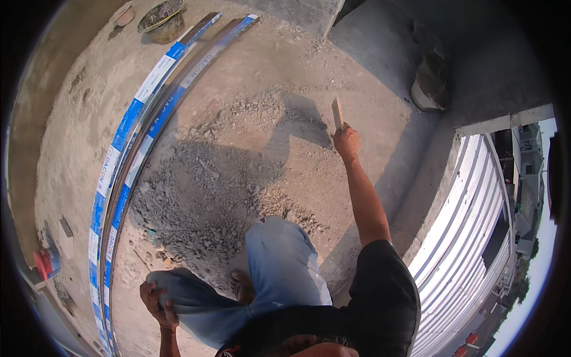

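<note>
My right hand (347, 143) reaches forward with the arm stretched out. It is closed around the end of a short, flat piece of wood (337, 113), which points away from me and casts a shadow beside it. My left hand (157, 304) rests on my bent left knee with its fingers loosely apart and holds nothing. Between my knees and the outstretched hand lies a low heap of grey rubble and loose grit (202, 202), partly in my shadow. I am crouching at its near edge.
Long bars wrapped in blue-and-white film (134, 169) run along the left. A mortar-stained tub (162, 24) stands far left, and a pale bucket (429, 83) at the right wall. A red bucket (44, 263) sits near left. Beyond the right ledge is corrugated roofing (464, 232).
</note>
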Motion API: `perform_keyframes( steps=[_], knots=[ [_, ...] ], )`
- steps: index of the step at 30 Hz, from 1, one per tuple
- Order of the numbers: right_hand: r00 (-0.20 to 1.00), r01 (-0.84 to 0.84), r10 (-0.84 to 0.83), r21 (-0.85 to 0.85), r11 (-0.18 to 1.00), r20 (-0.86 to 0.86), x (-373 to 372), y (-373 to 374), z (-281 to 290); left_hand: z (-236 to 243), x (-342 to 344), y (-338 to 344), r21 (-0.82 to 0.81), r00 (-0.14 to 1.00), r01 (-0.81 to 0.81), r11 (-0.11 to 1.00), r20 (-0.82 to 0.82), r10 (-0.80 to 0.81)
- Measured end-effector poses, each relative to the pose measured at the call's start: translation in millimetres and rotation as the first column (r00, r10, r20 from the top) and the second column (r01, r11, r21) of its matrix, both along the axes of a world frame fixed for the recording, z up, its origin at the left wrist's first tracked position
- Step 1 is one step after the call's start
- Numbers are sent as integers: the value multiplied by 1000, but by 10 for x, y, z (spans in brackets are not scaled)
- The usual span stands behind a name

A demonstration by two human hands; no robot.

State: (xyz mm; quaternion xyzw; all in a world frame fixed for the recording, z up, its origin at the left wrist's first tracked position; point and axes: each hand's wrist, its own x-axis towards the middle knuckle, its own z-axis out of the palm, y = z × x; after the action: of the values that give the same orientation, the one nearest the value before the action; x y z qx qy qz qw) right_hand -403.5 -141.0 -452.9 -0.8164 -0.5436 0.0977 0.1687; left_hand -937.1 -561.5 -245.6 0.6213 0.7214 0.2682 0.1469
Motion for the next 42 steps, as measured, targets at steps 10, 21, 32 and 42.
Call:
perform_keyframes(
  steps=[10, 21, 32, 42],
  knots=[
    [991, -19, -11, -228, 973, -132, -1349, 275, -238, -58, -83, -42, 7, 1000, 10, 1000, -7, -10],
    [928, -107, 117, 47, 993, -353, -1506, -516, 285, -167, -42, 98, 34, 991, 45, 998, 126, -49],
    [876, 479, -481, -195, 856, 36, 756, -1930, -213, -180, -164, -8, 26, 996, 87, 996, 34, -88],
    [949, 54, -80, -95, 994, -306, -1168, -1283, -213, -287, -50, 374, -16, 972, 219, 976, 88, -216]
  ],
)
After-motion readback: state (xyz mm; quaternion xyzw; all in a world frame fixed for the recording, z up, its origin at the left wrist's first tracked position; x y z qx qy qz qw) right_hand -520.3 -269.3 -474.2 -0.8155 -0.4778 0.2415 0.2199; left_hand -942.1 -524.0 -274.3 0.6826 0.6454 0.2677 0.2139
